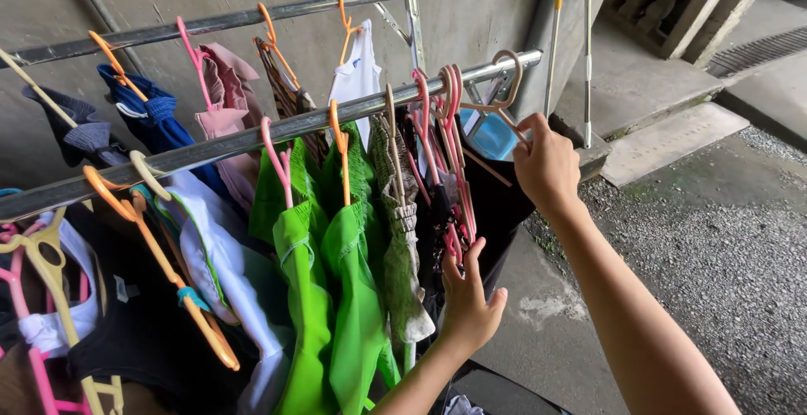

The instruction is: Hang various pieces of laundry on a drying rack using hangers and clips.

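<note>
Black garment (496,205) betw. both hands; pink hangers (454,163) just above left hand (467,306). Beige hanger (504,87) at right hand (545,163), blue tub (487,136) just beside it. Bright green shirts (336,289) further from left hand; olive patterned cloth (399,255) nearer.
</note>
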